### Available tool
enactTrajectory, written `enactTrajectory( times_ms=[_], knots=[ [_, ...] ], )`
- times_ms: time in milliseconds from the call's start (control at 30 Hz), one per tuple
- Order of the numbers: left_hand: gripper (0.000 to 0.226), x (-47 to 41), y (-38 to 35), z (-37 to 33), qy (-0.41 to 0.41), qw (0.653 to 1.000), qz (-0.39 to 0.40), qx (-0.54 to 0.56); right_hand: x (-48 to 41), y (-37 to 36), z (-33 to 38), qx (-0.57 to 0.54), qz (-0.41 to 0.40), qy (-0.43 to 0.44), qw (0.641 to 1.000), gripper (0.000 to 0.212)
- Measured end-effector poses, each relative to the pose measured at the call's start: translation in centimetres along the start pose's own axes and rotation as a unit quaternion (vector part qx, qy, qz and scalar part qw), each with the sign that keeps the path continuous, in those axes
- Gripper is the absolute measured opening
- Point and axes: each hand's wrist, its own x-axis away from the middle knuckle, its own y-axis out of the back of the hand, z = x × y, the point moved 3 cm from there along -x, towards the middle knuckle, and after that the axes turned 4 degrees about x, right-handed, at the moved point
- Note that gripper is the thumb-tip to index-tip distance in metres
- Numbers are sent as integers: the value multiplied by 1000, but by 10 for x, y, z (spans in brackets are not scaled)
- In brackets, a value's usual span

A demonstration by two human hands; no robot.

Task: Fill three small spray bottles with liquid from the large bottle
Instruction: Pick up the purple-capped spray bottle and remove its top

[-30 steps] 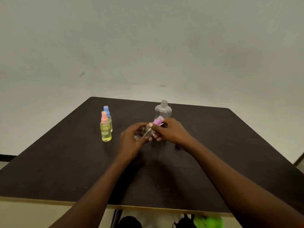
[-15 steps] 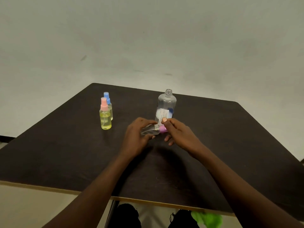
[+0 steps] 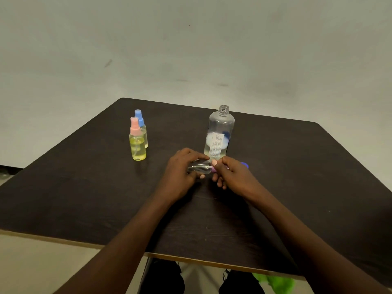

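A small clear spray bottle (image 3: 199, 167) lies sideways between my hands, just above the dark table (image 3: 84, 187). My left hand (image 3: 180, 172) grips its body. My right hand (image 3: 233, 177) pinches its purple spray cap (image 3: 213, 169) at the neck. Behind them stands the large clear bottle (image 3: 219, 132), upright, uncapped, with a white label. At the left stand two small bottles holding yellow liquid: one with a pink cap (image 3: 136, 141), one with a blue cap (image 3: 141, 128) behind it.
A blue cap (image 3: 244, 165) lies on the table just behind my right hand. The table's near edge (image 3: 191, 259) runs across the bottom. Dark shoes and something bright green (image 3: 275, 282) show on the floor below it.
The purple cap with its tube went from held above the small bottle into the neck, and the bottle now lies sideways. The camera view has tilted down a little.
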Motion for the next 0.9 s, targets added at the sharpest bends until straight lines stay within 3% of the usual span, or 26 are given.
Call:
enactTrajectory(
  times_ms=[367, 600, 767, 900],
  knots=[
    [37, 1, -4, 2, 2, 1000, 25, 2, 9, -4, -2, 85, -91, 115, 986, 25],
    [36, 1, -4, 4, 16, 999, 26, 17, 9, -3, -3, 118, -94, 141, 978, 24],
    [35, 0, -2, 5, 9, 999, 24, 40, 6, 4, 4, 132, -92, 205, 965, 2],
    [36, 2, -2, 6, 3, 1000, 0, 28, 3, 11, 9, 170, -62, 205, 962, 16]
  ],
)
